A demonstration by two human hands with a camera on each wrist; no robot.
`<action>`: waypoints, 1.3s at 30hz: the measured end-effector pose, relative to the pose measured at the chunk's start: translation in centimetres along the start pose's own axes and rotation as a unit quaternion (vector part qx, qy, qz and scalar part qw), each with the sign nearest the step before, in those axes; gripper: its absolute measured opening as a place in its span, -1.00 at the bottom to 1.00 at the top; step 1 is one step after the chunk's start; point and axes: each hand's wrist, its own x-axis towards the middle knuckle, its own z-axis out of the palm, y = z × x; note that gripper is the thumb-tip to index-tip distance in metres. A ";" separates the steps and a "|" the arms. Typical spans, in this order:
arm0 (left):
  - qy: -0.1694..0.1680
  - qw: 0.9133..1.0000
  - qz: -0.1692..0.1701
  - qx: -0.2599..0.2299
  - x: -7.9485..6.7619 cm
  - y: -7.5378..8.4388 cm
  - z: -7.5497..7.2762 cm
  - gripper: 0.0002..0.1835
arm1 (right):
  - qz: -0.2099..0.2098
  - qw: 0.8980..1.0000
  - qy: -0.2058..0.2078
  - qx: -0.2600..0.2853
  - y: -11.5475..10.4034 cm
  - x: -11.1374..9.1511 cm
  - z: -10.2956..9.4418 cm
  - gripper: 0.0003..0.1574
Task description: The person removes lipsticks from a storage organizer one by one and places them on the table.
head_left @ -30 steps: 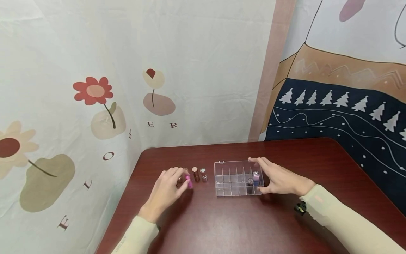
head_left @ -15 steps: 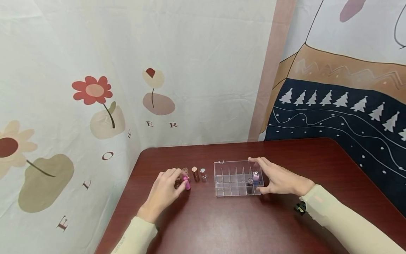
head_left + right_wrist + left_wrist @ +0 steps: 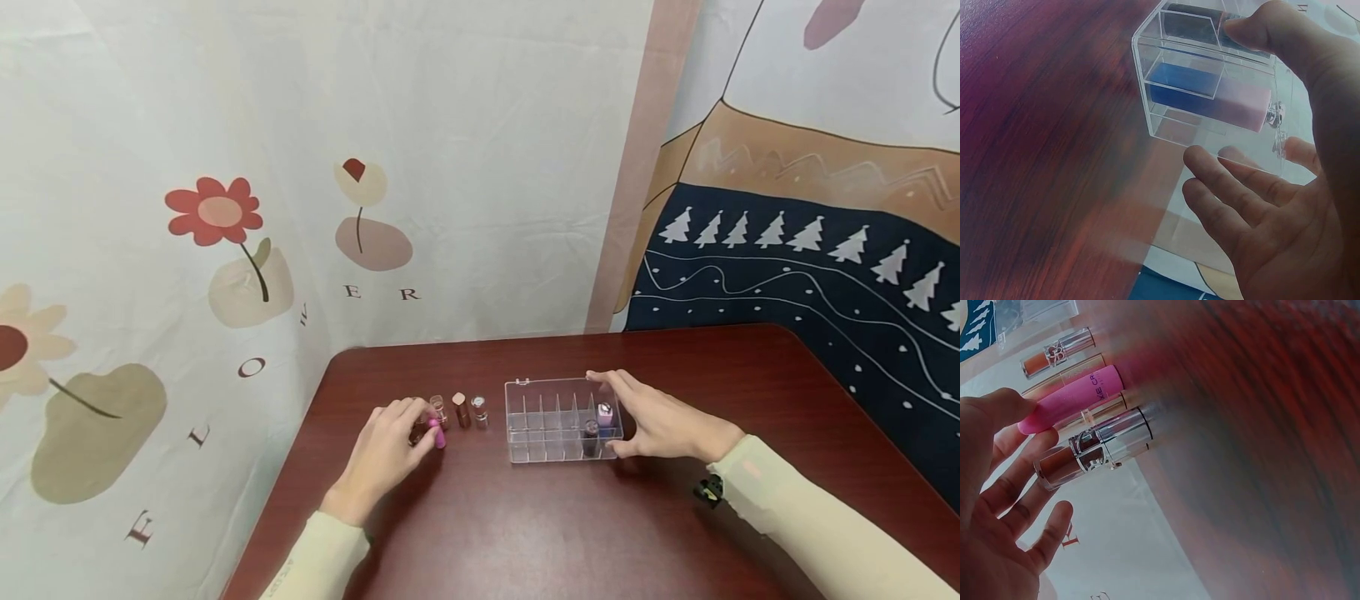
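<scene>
My left hand (image 3: 381,454) pinches the top of a pink lipstick tube (image 3: 1079,399) between thumb and fingers. The tube stands upright at the left end of a short row of lip colours. Beside it in the left wrist view is a lip gloss tube (image 3: 1094,447) with a silver section and a brown lower part. My right hand (image 3: 667,421) holds the right end of a clear divided organizer (image 3: 543,435), thumb at the front and fingers at the back. Inside that end are a blue-and-pink bottle (image 3: 1210,97) and a dark tube (image 3: 1191,25).
A brown lipstick (image 3: 461,411) and a silver-topped lip gloss (image 3: 479,412) stand between the left hand and the organizer. All rest on a dark red wooden table (image 3: 517,525). Printed cloth (image 3: 480,167) hangs behind the table.
My left hand has shifted slightly left with the pink lipstick tube, revealing more of the clear tube behind it. The right hand and the organizer have stayed in place.
</scene>
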 end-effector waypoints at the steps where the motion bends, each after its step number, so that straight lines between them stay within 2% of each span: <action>1: -0.001 1.000 0.000 0.001 0.0 0.0 0.0 -0.73 | 0.000 1.000 0.001 -0.001 0.0 0.0 0.0 0.40; 12: -0.005 1.000 -0.006 0.010 -0.1 0.2 -0.6 -0.71 | -0.007 1.000 0.006 -0.007 -0.3 -0.1 0.0 0.40; 18: 0.013 1.000 -0.006 0.014 0.1 0.5 -1.1 -0.73 | -0.002 1.000 -0.003 0.006 -0.4 -0.1 0.1 0.40; 22: 0.028 1.000 0.005 0.008 0.3 1.0 -1.4 -0.72 | -0.001 1.000 -0.004 0.009 -0.3 -0.2 0.2 0.41; 31: 0.052 0.998 0.039 -0.014 2.0 2.9 -1.9 -0.71 | -0.002 1.000 0.004 0.003 -0.1 -0.3 0.0 0.42; 39: 0.030 0.997 0.065 -0.038 4.3 5.6 -1.5 -0.68 | -0.001 1.000 0.007 0.011 -0.2 -0.1 0.3 0.41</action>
